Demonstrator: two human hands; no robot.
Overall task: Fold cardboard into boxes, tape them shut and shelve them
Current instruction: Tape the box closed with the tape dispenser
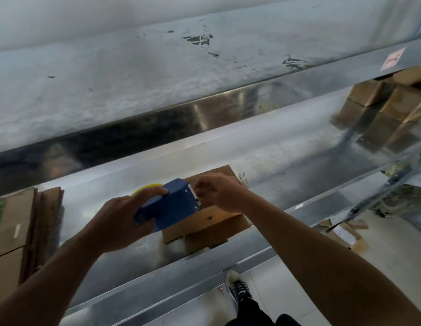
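1. Blue tape dispenser [172,205] is gripped in the left hand [120,222]; the right hand [219,191] pinches at its toothed end.
2. Both are over the cardboard box [212,222], near the shelf [287,180] front edge.
3. Flat cardboard [14,220] lies at the left end; folded boxes [381,109] are stacked far right.

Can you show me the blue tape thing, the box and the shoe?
blue tape dispenser [172,205], head view, on its blue top face.
cardboard box [224,220], head view, on its top flap.
shoe [236,287], head view, on its laces.
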